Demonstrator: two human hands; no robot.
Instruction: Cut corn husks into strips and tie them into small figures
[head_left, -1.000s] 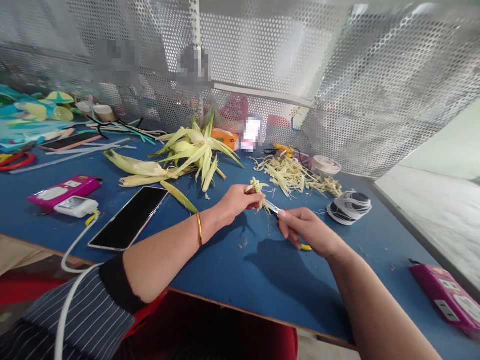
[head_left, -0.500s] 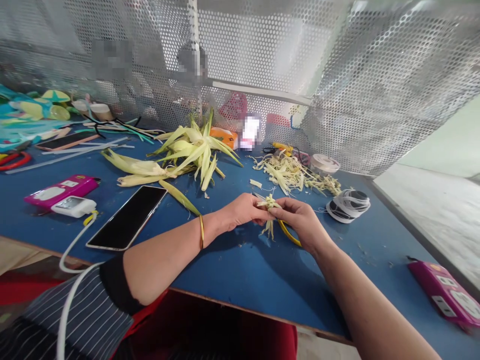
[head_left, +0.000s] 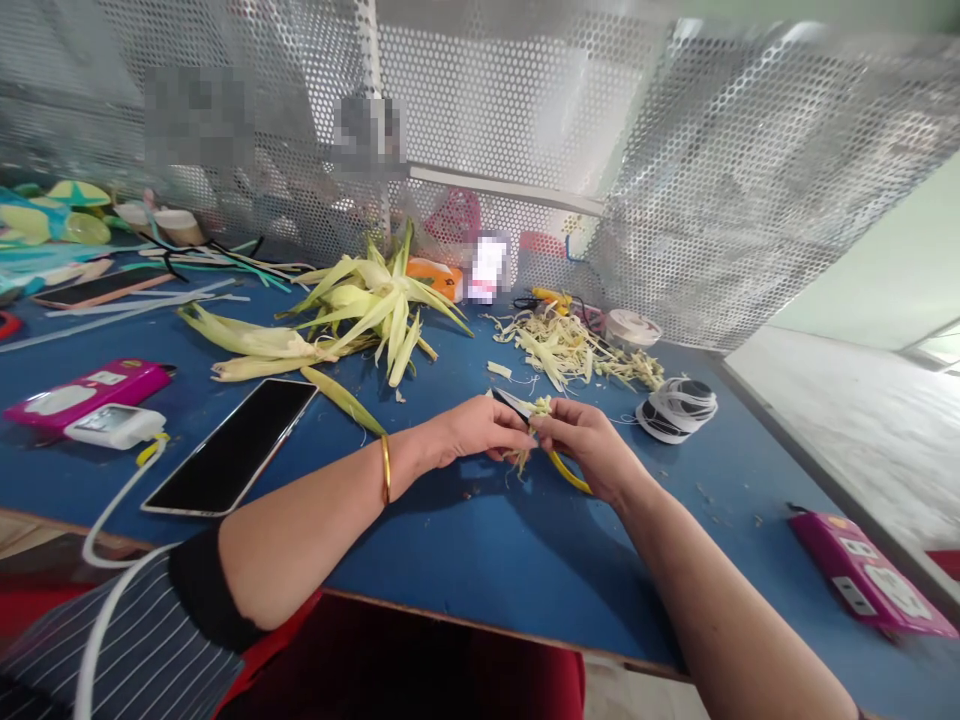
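My left hand (head_left: 472, 432) and my right hand (head_left: 592, 445) meet over the blue table (head_left: 465, 560), fingers pinched on a small bundle of pale husk strips (head_left: 531, 436). The right hand also carries yellow-handled scissors (head_left: 564, 470); their dark blade tips poke out above the bundle. A gold bangle (head_left: 385, 468) sits on my left wrist. A pile of green-yellow corn husks (head_left: 367, 305) lies behind the left hand. Shredded husk scraps (head_left: 570, 350) lie behind the right hand.
A black phone (head_left: 232, 445) lies left of my arm, with a pink power strip (head_left: 82, 388) and white charger (head_left: 112, 425) further left. A spool of white thread (head_left: 675, 408) sits right of the scraps. Another pink power strip (head_left: 862, 585) is at right. Perforated metal screens (head_left: 675, 200) close the back.
A second ago the scissors' blades were at the bundle held in my left hand. Since then my right hand closed in, and both hands now pinch the bundle together, slightly lower.
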